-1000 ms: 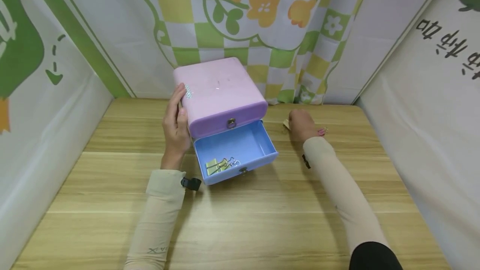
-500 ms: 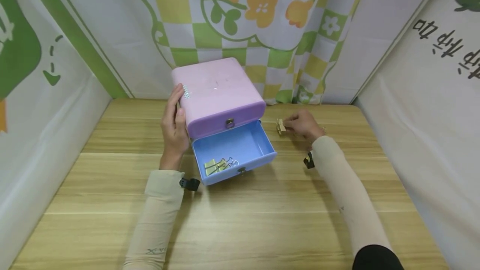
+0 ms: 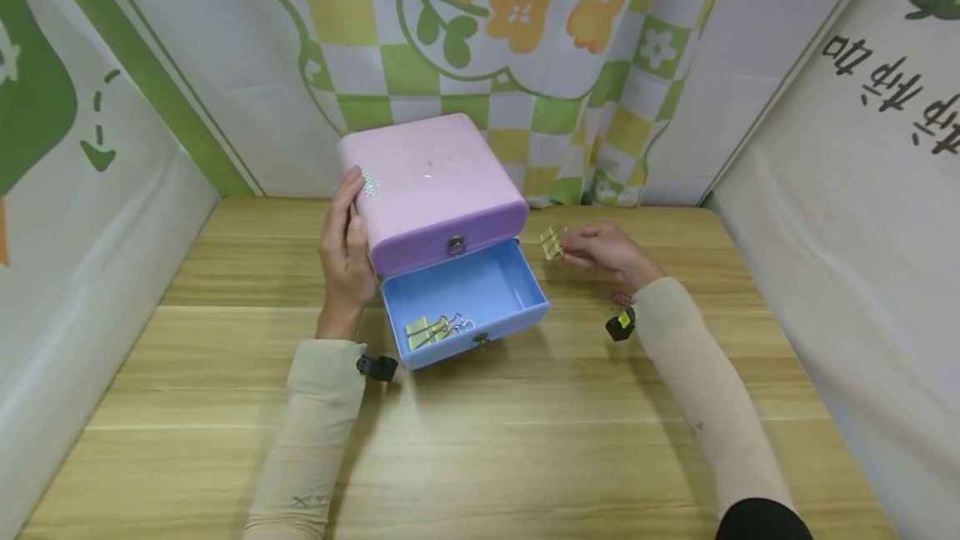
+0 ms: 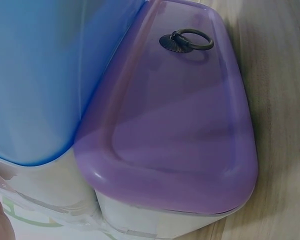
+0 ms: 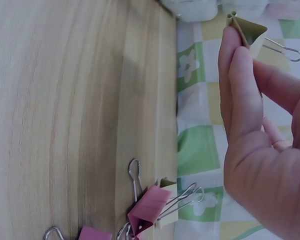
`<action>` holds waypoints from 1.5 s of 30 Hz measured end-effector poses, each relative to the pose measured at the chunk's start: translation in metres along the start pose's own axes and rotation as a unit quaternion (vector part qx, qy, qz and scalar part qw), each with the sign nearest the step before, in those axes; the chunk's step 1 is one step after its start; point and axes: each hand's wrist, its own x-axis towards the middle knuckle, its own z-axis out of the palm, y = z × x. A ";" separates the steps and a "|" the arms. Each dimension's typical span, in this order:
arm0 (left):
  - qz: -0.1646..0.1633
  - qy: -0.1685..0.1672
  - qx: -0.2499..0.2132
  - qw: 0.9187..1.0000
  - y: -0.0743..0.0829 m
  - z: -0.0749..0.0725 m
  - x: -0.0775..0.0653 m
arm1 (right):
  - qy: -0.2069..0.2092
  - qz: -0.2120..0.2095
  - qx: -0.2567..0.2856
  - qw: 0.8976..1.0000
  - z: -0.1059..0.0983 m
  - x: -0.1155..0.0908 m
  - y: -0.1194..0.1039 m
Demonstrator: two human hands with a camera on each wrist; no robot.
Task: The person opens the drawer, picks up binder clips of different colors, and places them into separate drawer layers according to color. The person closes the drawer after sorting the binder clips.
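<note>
My left hand (image 3: 347, 261) rests along the left side of a pink and purple drawer box (image 3: 435, 182), fingers extended. A blue drawer (image 3: 487, 288) is pulled out below its purple top front, with gold binder clips (image 3: 427, 333) at its left front. To the right of the box, my right hand (image 3: 611, 250) pinches a gold binder clip (image 3: 551, 243) between thumb and fingers, over the table. The right wrist view shows this gold binder clip (image 5: 255, 37) at the fingertips. In the left wrist view a purple drawer front (image 4: 180, 120) with a ring pull lies beside the blue drawer.
On the wooden table (image 3: 480, 457), below the right hand, lie a pink binder clip (image 5: 150, 207), a gold clip (image 5: 169, 217) behind it and another pink clip (image 5: 95, 233). A checked curtain (image 3: 510, 107) hangs behind the box. White fabric walls close both sides.
My right hand has lifted the gold binder clip and turned and moved it left towards the drawer, exposing a pink clip by the wrist. My left hand stays on the box.
</note>
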 end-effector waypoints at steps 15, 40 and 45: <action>-0.002 0.001 0.001 1.000 0.001 0.001 0.000 | -0.064 -0.013 0.068 0.996 0.008 -0.026 -0.010; -0.002 0.002 -0.002 1.000 0.001 0.001 -0.001 | -0.157 -0.041 -0.036 0.986 0.062 -0.060 -0.043; 0.001 0.002 -0.001 1.000 0.001 0.001 0.000 | -0.183 -0.042 -0.091 0.978 0.077 -0.062 -0.048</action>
